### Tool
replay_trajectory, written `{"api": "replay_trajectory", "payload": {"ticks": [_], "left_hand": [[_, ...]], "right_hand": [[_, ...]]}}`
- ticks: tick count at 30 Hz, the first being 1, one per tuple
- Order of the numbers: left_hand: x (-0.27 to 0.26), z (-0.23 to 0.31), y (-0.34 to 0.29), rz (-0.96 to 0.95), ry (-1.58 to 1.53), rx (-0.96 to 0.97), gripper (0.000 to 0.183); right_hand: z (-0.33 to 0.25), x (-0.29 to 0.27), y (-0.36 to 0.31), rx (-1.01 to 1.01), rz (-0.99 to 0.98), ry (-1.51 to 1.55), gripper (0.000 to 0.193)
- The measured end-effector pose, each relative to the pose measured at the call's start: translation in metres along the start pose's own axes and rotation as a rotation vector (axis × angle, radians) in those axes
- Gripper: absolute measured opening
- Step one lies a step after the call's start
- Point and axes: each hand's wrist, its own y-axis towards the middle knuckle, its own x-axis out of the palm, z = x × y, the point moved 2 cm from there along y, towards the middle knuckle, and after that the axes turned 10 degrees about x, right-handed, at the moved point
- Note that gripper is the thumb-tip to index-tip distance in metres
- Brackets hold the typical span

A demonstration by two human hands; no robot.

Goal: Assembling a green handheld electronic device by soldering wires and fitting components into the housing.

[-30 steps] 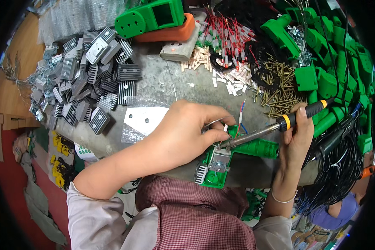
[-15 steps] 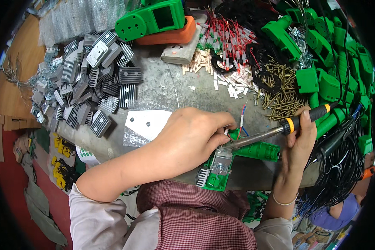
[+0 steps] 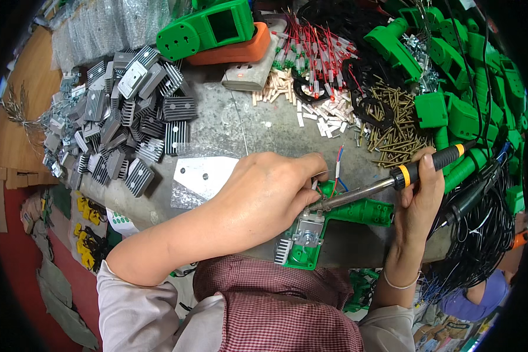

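Note:
A soldering iron (image 3: 434, 167) with a black and yellow handle and a thick metal barrel is held in my right hand (image 3: 423, 193). Its barrel slants down to the left, with the tip end close beside the fingers of my left hand (image 3: 270, 185). Those fingers are pinched on a small white piece, mostly hidden, over an open green plastic housing (image 3: 364, 212). Inside the housing sit a finned grey heat sink (image 3: 283, 251) and a metal bracket with a screw (image 3: 308, 236). Red and blue wires (image 3: 338, 167) stand up from its far end.
A heap of finned heat sinks (image 3: 123, 111) lies at left, by a white plate on clear film (image 3: 204, 176). Brass screws (image 3: 393, 135), white sleeves (image 3: 332, 117) and red-wired lamps (image 3: 317, 56) lie beyond. Green housings (image 3: 452, 111) and black cables (image 3: 475, 234) crowd the right.
Both hands keep nearly the same pose, the soldering iron still at the housing. The view has shifted slightly, and the iron's tip end sits a little further left.

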Motion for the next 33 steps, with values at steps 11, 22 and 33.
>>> {"api": "replay_trajectory", "payload": {"ticks": [11,22,33], "left_hand": [[-0.002,0.001,0.000,-0.008,-0.014,0.010,0.021],[-0.001,-0.001,0.000,0.008,-0.035,0.015,0.023],[-0.001,-0.001,-0.001,-0.003,-0.041,-0.005,0.023]], "right_hand": [[-0.004,-0.012,0.003,0.021,0.095,0.069,0.024],[0.000,-0.015,0.004,0.016,0.062,0.085,0.024],[-0.001,-0.011,0.004,-0.001,0.117,0.031,0.024]]}}
